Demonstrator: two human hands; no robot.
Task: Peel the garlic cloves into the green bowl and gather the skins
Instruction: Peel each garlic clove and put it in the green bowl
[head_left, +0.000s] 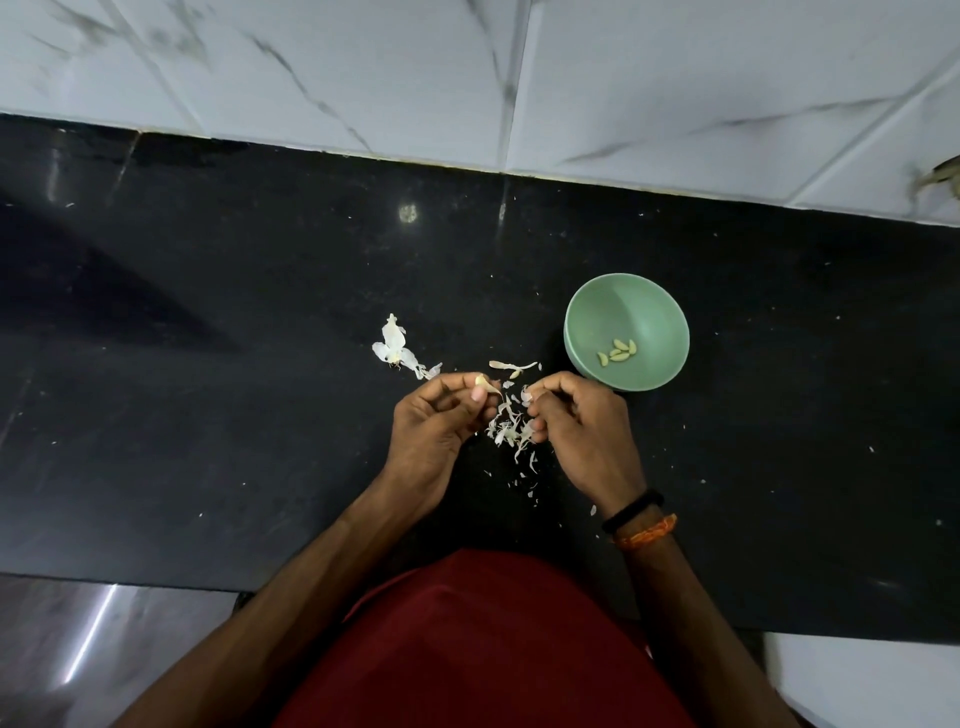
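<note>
A clove (482, 383) is pinched in the left hand (439, 415), skin (526, 396) gets pinched off by the right hand (574, 415), right beside the bowl (582, 317) so drops are quick.

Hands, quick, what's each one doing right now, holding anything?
Left hand: fingers pinch a garlic clove.
Right hand: fingers curled, pinching a bit of skin beside the clove.

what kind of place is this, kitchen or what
Most likely a home kitchen: a polished black stone counter backed by white marble-look wall tiles, with a green bowl of peeled garlic cloves and loose garlic skins between the hands.
</note>
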